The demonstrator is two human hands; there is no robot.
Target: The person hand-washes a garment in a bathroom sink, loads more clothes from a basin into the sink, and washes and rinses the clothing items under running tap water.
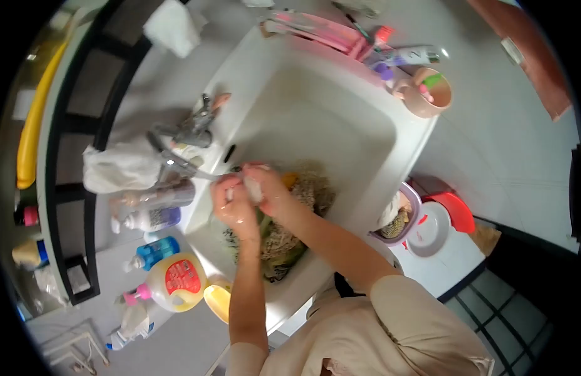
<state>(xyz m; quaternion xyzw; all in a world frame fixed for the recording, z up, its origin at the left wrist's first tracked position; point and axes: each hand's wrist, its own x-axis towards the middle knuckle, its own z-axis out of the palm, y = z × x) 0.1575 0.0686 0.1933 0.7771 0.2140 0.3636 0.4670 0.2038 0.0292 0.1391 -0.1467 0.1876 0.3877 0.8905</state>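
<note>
Both hands are wet and close together under the curved spout of the faucet (190,164), over the white sink (328,94). My left hand (234,205) is closed, its fingers curled, with a bit of white showing in it. Against it, my right hand (273,195) is closed around a small white lump (253,190); whether this is soap or wet cloth I cannot tell. Below my hands and forearms lies a heap of wet patterned fabric (284,243), in beige, green and dark tones. My forearms cover part of it.
Along the left ledge stand a blue pump bottle (157,252), a large yellow-white detergent bottle (177,282) and a yellow scoop (218,299). A pink cup (426,93) and a pink rack (315,34) are at the far rim. A purple basin (411,216) sits right of the sink.
</note>
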